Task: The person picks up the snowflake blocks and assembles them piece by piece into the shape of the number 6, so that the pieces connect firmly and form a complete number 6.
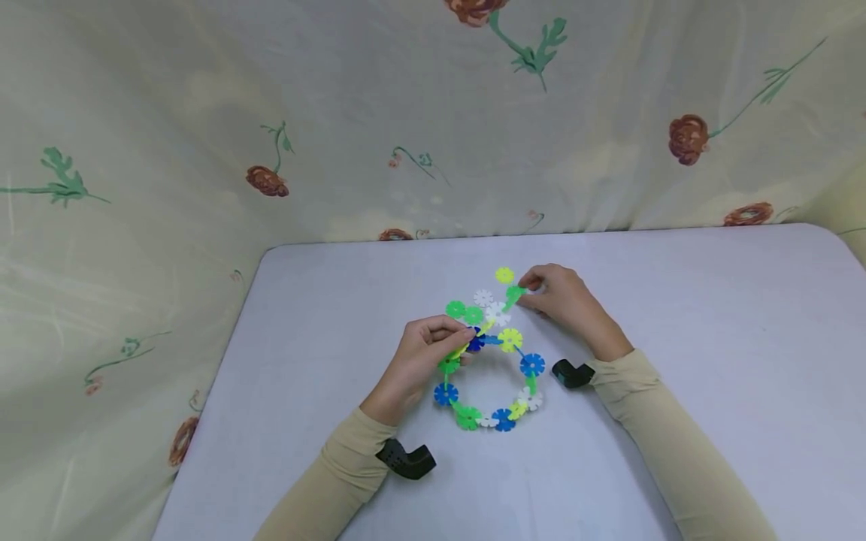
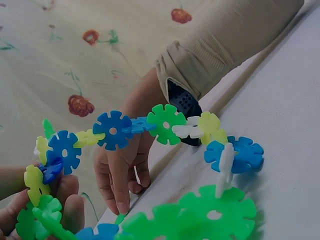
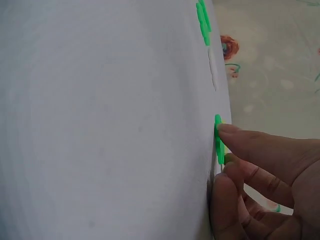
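Observation:
A ring of interlocking snowflake discs (image 1: 531, 365) in blue, green, yellow and white hangs from my left hand (image 1: 416, 361). The left thumb and fingers pinch it at its upper left, around a dark blue disc (image 2: 52, 170). Farther right and back, my right hand (image 1: 567, 300) is down at the table. Its thumb and fingers pinch a green disc (image 3: 219, 140), which stands nearly edge-on in the right wrist view. Part of that disc is hidden by the fingertips.
Loose discs lie behind the ring: a yellow one (image 1: 504, 275), a white one (image 1: 483, 298), another white disc (image 1: 499, 314), and two green discs (image 1: 456, 309) to the left. The white table (image 1: 325, 300) ends at a flower-patterned curtain (image 1: 338, 135).

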Motion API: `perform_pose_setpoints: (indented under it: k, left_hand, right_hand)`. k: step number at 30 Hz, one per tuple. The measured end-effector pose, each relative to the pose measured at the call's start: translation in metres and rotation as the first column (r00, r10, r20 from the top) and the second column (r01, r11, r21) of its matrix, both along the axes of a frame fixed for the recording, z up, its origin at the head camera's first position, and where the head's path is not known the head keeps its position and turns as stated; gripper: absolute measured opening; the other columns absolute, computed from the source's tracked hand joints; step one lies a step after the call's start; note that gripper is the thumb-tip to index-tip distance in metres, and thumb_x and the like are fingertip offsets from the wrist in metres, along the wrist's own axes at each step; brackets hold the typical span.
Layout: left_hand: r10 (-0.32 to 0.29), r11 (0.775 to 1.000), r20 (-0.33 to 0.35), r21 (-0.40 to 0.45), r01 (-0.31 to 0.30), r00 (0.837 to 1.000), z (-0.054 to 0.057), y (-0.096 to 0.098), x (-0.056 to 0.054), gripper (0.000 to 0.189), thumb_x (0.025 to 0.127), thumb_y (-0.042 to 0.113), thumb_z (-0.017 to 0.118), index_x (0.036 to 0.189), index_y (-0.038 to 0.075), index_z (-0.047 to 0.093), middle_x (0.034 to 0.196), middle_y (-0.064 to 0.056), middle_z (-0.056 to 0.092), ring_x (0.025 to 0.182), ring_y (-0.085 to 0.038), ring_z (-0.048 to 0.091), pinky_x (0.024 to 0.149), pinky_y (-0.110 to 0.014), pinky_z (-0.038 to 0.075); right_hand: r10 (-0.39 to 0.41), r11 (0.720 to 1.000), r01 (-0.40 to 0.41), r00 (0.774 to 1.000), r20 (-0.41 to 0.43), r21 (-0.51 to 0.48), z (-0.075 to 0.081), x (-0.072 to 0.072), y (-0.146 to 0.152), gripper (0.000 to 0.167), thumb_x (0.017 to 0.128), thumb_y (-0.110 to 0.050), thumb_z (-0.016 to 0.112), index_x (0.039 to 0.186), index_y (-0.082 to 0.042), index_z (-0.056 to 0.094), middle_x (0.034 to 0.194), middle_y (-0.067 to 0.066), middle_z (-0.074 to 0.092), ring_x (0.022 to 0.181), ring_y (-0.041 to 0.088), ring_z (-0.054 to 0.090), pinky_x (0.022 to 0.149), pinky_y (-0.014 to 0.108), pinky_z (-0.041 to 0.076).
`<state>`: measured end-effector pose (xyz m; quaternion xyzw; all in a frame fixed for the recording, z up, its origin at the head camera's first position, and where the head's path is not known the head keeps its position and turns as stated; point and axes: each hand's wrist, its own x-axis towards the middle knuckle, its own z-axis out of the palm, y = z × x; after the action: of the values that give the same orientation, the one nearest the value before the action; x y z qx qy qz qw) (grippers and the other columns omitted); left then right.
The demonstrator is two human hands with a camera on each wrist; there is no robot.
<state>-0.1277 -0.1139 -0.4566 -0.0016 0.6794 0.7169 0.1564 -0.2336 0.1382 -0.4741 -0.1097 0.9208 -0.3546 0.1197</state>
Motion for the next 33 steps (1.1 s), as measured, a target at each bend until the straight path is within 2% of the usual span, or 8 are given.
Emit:
perform_pose_setpoints:
  k: [3, 7, 11, 14, 18, 22, 25, 33]
  left_hand:
    - [-0.002, 1.000, 0.004, -0.005, 0.003, 1.000, 0.000, 0.000, 0.001, 0.012, 0.097, 0.015, 0.073, 0.099, 0.003, 0.073, 0.086, 0.002, 0.076, 0.073, -0.020, 0.072, 0.088, -0.036, 0.059]
    - [-0.009, 1.000, 0.001, -0.008, 0.009, 1.000, -0.001, 0.000, 0.001, 0.012, 0.097, 0.015, 0.073, 0.098, 0.004, 0.073, 0.085, 0.003, 0.076, 0.073, -0.021, 0.072, 0.091, -0.035, 0.057]
    - [-0.015, 1.000, -0.007, -0.005, 0.015, 1.000, 0.000, 0.001, 0.001, 0.012, 0.098, 0.015, 0.072, 0.099, 0.003, 0.073, 0.085, 0.003, 0.076, 0.075, -0.022, 0.073, 0.094, -0.038, 0.058]
    - [-0.015, 1.000, -0.014, -0.007, 0.015, 1.000, 0.001, 0.001, 0.002, 0.013, 0.098, 0.016, 0.072, 0.099, 0.003, 0.073, 0.086, 0.003, 0.076, 0.076, -0.022, 0.073, 0.095, -0.038, 0.058]
    - [-0.015, 1.000, -0.014, -0.006, 0.015, 1.000, 0.001, 0.000, 0.002, 0.014, 0.098, 0.016, 0.072, 0.099, 0.003, 0.072, 0.086, 0.002, 0.076, 0.076, -0.022, 0.073, 0.093, -0.037, 0.059]
    - [-0.016, 1.000, -0.014, -0.001, 0.016, 1.000, 0.000, 0.000, 0.001, 0.014, 0.098, 0.015, 0.071, 0.100, 0.001, 0.072, 0.087, 0.002, 0.075, 0.076, -0.018, 0.073, 0.092, -0.036, 0.060]
    - [-0.016, 1.000, -0.019, -0.003, 0.016, 1.000, -0.001, 0.000, 0.001, 0.015, 0.098, 0.015, 0.071, 0.101, 0.001, 0.072, 0.087, 0.003, 0.075, 0.075, -0.017, 0.073, 0.094, -0.037, 0.059]
    - [-0.012, 1.000, -0.031, -0.001, 0.012, 0.999, 0.000, 0.000, 0.001, 0.015, 0.099, 0.015, 0.070, 0.102, 0.000, 0.072, 0.088, 0.001, 0.075, 0.075, -0.021, 0.075, 0.094, -0.036, 0.060]
  right_hand:
    - [-0.009, 1.000, 0.009, 1.000, 0.025, -0.019, 0.000, 0.000, 0.001, 0.028, 0.094, -0.018, 0.076, 0.116, -0.003, 0.070, 0.116, 0.019, 0.065, 0.068, 0.017, 0.061, 0.063, 0.027, 0.053]
    - [-0.039, 0.995, 0.043, 0.998, 0.046, -0.094, 0.000, 0.004, 0.007, 0.023, 0.092, -0.016, 0.078, 0.108, -0.003, 0.068, 0.105, 0.016, 0.069, 0.073, 0.018, 0.065, 0.066, 0.026, 0.056]
    - [-0.058, 0.977, 0.075, 0.994, 0.087, -0.200, 0.002, 0.009, 0.016, 0.025, 0.094, -0.021, 0.077, 0.110, -0.004, 0.068, 0.097, 0.011, 0.075, 0.078, 0.015, 0.070, 0.069, 0.023, 0.060]
    - [-0.049, 0.932, 0.092, 0.990, 0.131, -0.350, 0.011, 0.014, 0.024, 0.033, 0.096, -0.025, 0.076, 0.118, -0.001, 0.068, 0.097, 0.005, 0.079, 0.084, 0.015, 0.076, 0.075, 0.025, 0.063]
    - [-0.027, 0.838, 0.094, 0.991, 0.131, -0.538, 0.028, 0.023, 0.029, 0.038, 0.097, -0.025, 0.075, 0.121, 0.003, 0.068, 0.095, -0.004, 0.080, 0.089, 0.014, 0.079, 0.080, 0.028, 0.064]
    - [-0.022, 0.789, 0.079, 0.995, 0.101, -0.610, 0.042, 0.032, 0.029, 0.029, 0.096, -0.021, 0.076, 0.117, -0.001, 0.071, 0.093, -0.008, 0.080, 0.086, 0.011, 0.078, 0.077, 0.028, 0.064]
    - [-0.021, 0.779, 0.073, 0.996, 0.090, -0.623, 0.048, 0.036, 0.027, 0.025, 0.096, -0.019, 0.076, 0.114, -0.003, 0.073, 0.093, -0.006, 0.080, 0.085, 0.013, 0.078, 0.076, 0.029, 0.064]
    - [-0.001, 0.792, 0.051, 0.997, 0.081, -0.608, 0.051, 0.040, 0.022, 0.027, 0.095, -0.018, 0.077, 0.114, 0.000, 0.072, 0.092, -0.005, 0.080, 0.086, 0.019, 0.078, 0.076, 0.032, 0.065]
